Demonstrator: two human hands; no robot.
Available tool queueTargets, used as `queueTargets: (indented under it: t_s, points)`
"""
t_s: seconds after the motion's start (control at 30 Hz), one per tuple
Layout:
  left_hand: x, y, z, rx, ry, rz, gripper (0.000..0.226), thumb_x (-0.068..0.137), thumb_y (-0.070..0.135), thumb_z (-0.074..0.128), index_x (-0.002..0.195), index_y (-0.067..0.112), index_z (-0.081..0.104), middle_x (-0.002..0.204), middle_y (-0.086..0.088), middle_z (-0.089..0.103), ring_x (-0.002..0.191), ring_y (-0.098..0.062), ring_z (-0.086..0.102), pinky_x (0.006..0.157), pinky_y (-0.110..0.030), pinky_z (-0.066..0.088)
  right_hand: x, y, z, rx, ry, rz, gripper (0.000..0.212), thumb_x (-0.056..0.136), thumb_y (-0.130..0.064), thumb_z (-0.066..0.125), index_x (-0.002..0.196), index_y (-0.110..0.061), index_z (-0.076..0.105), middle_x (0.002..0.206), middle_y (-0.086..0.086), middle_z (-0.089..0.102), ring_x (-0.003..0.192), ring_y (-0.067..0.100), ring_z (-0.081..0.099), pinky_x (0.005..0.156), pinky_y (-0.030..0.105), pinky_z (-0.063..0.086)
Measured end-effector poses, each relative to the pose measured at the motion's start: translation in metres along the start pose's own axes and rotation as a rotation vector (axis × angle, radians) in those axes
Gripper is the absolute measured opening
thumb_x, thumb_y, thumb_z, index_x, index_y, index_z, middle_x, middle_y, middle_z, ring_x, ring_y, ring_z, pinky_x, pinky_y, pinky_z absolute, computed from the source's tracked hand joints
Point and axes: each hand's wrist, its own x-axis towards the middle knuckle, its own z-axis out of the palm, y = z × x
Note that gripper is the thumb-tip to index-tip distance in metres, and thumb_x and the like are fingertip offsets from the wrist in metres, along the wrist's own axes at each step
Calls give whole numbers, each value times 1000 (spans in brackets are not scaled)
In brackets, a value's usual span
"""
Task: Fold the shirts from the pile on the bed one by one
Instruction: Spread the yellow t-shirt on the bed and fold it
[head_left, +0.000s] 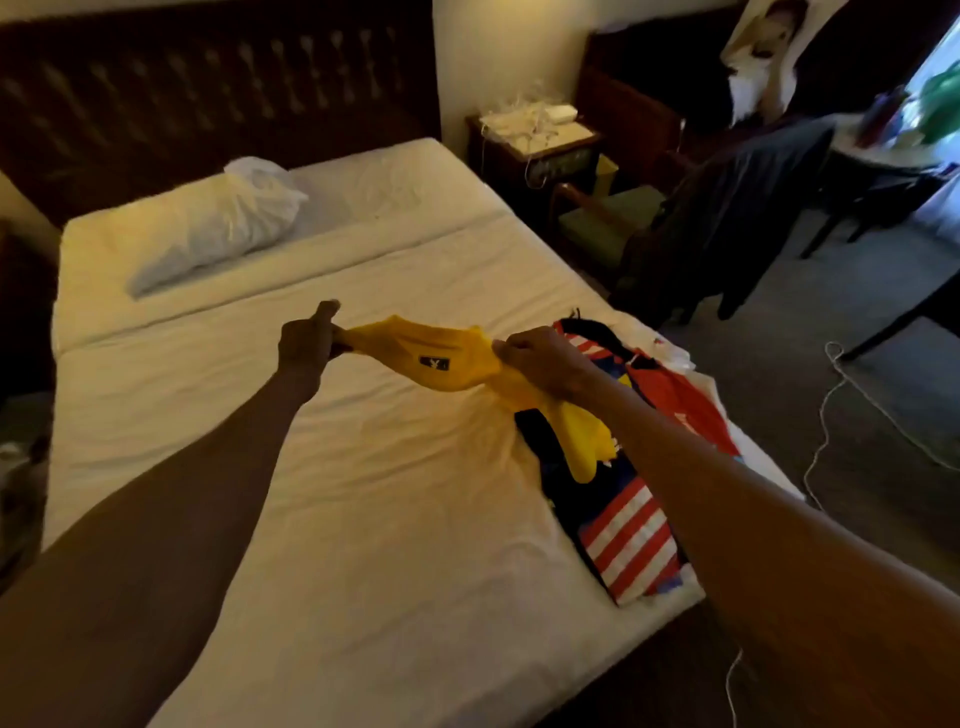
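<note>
A yellow shirt (447, 358) with a small black neck label hangs stretched between my two hands above the white bed (322, 509). My left hand (306, 345) grips its left end in a fist. Its right part is gripped by my right hand (540, 364), and the rest of the cloth droops down below that hand. Under and behind my right arm lies the pile of shirts (628, 525) on the bed's right edge: dark cloth, a red and white striped one, a red one.
A white pillow (223, 223) lies at the head of the bed by the dark headboard (208, 88). To the right stand a nightstand (535, 145), a chair draped with dark clothing (727, 218) and a table. A white cable (831, 415) trails over the carpet.
</note>
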Motion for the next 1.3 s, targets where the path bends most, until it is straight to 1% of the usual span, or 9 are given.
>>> queueTargets:
  t_s: [0.17,0.27,0.4,0.5,0.7,0.8,1.03,1.2,1.3]
  points:
    - [-2,-162,-41,193,160,-79,40,83,43,76,71,6,70,86,-20,72,88,-34,68,80,-39,52,-10,62,173,-147,-136,5,34,100,-44,50,107,-16,68,113,12,67,101,29,62,84,41,52]
    - [-7,-240,-63,223,244,-115,23,79,23,81,94,15,67,103,-14,69,93,-27,63,80,-37,51,-21,97,265,-241,-281,-4,33,101,-45,48,111,-18,63,111,12,67,94,27,61,72,33,47]
    - [7,-321,-113,164,297,-192,48,78,-3,75,108,24,49,84,-3,60,85,-23,59,75,-37,51,-32,123,367,-301,-460,-7,32,100,-46,49,112,-19,61,110,11,67,94,26,59,70,29,39]
    - [16,-367,-159,183,322,-206,55,79,-8,65,115,27,45,79,0,53,82,-23,56,73,-38,51,-36,122,434,-349,-598,-35,34,100,-46,49,118,-19,59,110,10,65,93,24,58,69,29,38]
    - [18,-423,-230,235,455,-173,65,80,-7,69,135,18,45,106,-6,51,91,-17,52,69,-24,48,-46,93,543,-441,-855,-182,31,99,-48,50,112,-22,60,106,8,65,96,26,61,73,30,41]
    - [11,-437,-245,271,438,-143,55,85,15,77,132,15,48,109,-4,57,95,-13,56,74,-18,48,-46,89,562,-510,-936,-230,37,99,-54,46,110,-23,63,102,0,72,94,21,65,78,30,48]
    - [-45,-505,-244,268,409,-368,41,86,54,68,110,21,58,96,-6,71,95,-31,69,90,-47,54,-4,127,539,-664,-760,-294,21,99,-41,49,109,-28,61,114,7,67,109,31,61,88,37,47]
    - [-98,-543,-214,276,350,-715,94,62,93,45,97,9,68,95,-16,73,82,-33,73,79,-46,61,44,122,543,-785,-723,-380,34,101,-38,48,130,-21,50,126,15,57,114,37,56,89,40,44]
    - [-125,-533,-186,158,350,-891,108,43,101,55,95,8,65,88,-12,74,73,-29,74,69,-44,63,63,113,564,-846,-744,-473,51,102,-35,47,146,-14,34,140,17,47,125,38,49,97,46,42]
